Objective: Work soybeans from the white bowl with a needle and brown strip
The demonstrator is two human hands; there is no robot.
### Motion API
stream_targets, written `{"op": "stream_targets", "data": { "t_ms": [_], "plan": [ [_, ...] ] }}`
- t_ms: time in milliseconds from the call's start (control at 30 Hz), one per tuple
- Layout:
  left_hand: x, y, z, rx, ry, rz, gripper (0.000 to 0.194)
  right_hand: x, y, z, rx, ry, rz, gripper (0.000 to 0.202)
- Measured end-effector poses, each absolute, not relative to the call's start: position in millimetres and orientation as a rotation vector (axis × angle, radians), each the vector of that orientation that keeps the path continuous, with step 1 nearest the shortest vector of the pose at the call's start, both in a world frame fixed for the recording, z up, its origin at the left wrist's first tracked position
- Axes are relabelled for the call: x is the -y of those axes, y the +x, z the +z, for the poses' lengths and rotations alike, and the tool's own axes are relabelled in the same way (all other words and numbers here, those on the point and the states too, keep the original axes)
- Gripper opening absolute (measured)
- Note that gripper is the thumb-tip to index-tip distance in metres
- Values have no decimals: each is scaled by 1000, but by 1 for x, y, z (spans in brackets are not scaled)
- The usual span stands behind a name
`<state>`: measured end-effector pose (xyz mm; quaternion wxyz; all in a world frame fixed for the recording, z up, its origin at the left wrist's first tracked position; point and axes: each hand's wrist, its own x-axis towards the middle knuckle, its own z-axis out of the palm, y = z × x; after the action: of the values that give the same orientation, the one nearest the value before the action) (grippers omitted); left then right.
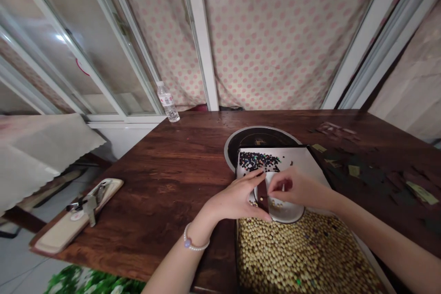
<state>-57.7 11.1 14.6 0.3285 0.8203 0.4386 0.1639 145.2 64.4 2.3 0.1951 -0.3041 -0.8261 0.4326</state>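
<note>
My left hand [237, 196], with a pearl bracelet at the wrist, curves its thumb and fingers around the left side of a white bowl [289, 214] with a dark rim. A brown strip [262, 190] shows between thumb and fingers at the bowl; whether it is a separate piece I cannot tell. Over the bowl, my right hand [289, 187] is pinched, and what its fingertips hold is hidden. A few pale beans lie inside the bowl. Below it, yellowish soybeans [292, 255] fill the near part of a black-edged tray [315, 158]. Small black beads [258, 161] lie at its far left.
A round dark plate [262, 134] sits under the tray's far end. Dark scraps and yellowish paper pieces [353, 171] are scattered to the right. A water bottle [168, 103] stands at the back left edge. A wooden board [74, 218] with metal tools lies at the near left.
</note>
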Motion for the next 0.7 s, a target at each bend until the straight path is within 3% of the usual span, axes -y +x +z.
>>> {"op": "stream_targets", "data": {
  "t_ms": [200, 500, 700],
  "plan": [
    [-11, -57, 17, -1185, 2149, 396, 82, -66, 142, -4, 2125, -865, 1234, 11],
    [-11, -57, 14, -1273, 2139, 471, 94, -68, 144, -11, 1960, -931, 1279, 3],
    [-12, -57, 12, -1253, 2158, 453, 99, -62, 140, -11, 2104, -982, 1136, 10]
  ]
}}
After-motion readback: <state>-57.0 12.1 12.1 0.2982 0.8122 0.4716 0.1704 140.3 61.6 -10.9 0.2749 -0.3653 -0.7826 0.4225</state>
